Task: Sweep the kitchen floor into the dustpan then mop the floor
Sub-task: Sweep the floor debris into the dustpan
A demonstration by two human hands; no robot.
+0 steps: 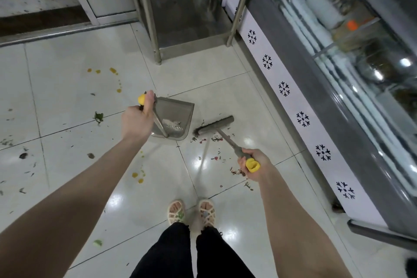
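Gripping the dustpan (173, 117) handle, left hand (137, 117) fingers (149, 99); right hand (256, 165) grips broom (214, 125).

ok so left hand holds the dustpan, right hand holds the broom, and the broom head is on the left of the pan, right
Not quite: the broom head lies to the right of the dustpan, not the left, as the head view shows. The rest stands: the left hand holds the dustpan and the right hand holds the broom.
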